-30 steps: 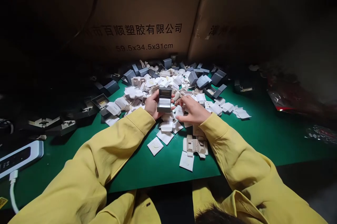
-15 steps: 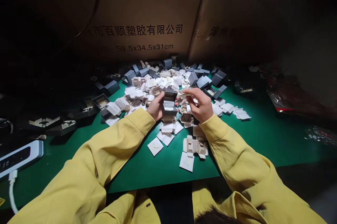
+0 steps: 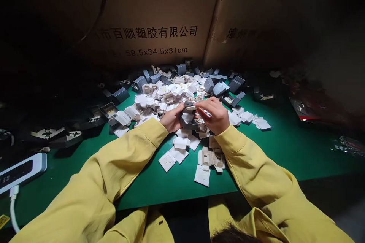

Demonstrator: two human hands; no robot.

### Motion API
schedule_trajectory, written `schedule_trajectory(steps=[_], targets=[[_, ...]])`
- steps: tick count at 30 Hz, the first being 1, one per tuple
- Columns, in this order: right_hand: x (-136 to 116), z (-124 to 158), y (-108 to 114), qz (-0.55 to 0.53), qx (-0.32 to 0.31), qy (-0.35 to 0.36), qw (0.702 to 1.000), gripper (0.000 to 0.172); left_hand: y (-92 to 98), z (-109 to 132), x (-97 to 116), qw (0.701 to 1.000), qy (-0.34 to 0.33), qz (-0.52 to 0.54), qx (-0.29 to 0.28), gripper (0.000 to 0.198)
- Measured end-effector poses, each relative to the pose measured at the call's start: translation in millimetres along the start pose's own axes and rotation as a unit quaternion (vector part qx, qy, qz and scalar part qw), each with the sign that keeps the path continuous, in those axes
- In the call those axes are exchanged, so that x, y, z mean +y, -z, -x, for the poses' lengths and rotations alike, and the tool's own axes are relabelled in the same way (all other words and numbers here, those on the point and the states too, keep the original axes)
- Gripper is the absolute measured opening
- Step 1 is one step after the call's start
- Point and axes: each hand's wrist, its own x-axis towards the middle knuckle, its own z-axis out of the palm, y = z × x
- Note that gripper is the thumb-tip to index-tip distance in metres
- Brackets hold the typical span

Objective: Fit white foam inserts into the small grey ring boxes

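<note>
My left hand (image 3: 173, 118) is closed round a small dark jewelry box (image 3: 188, 121), its lid open and a pale lining showing inside. The box is tilted toward my right hand (image 3: 214, 115). Between the right thumb and fingers is a small white card insert (image 3: 190, 108), its edge at the opening of the box. Just below the hands lie folded white cards (image 3: 179, 154) on the green table. A brownish unfolded paper insert (image 3: 211, 158) rests near my right sleeve, with a square white card (image 3: 202, 175) beside it.
A heap of white paper inserts (image 3: 148, 101) spreads beyond my hands, ringed by dark boxes (image 3: 221, 89). Large cardboard cartons (image 3: 159, 7) stand behind. At left is a white device with a display (image 3: 24, 170) and a cable. A clear plastic bag (image 3: 306, 108) lies at right.
The jewelry box has shifted slightly right and down and is now tilted. My right hand has brought the card insert leftward to the box opening. The white cards below moved slightly.
</note>
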Motion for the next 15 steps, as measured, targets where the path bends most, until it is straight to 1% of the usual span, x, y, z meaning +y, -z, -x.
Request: schedule_trajectory(steps=[5, 10, 13, 15], targets=[[3.3, 0.3, -2.9, 0.014, -0.027, 0.003, 1.0, 0.021, -3.6, 1.6, 0.6, 1.0, 0.0, -0.013, -0.001, 0.036], [3.2, 3.0, -5.6, 0.024, -0.052, 0.005, 0.998, 0.021, 1.0, -0.1, -1.6, 0.999, -0.015, -0.022, -0.022, 0.035], [1.3, 3.9, -6.9, 0.031, -0.048, 0.02, 0.998, 0.021, 5.1, -1.3, -3.4, 0.999, -0.024, -0.037, -0.031, 0.035], [0.8, 4.1, -7.5, 0.038, -0.03, 0.031, 0.998, 0.02, 6.5, -1.6, -4.0, 0.998, -0.021, -0.044, -0.037, 0.036]])
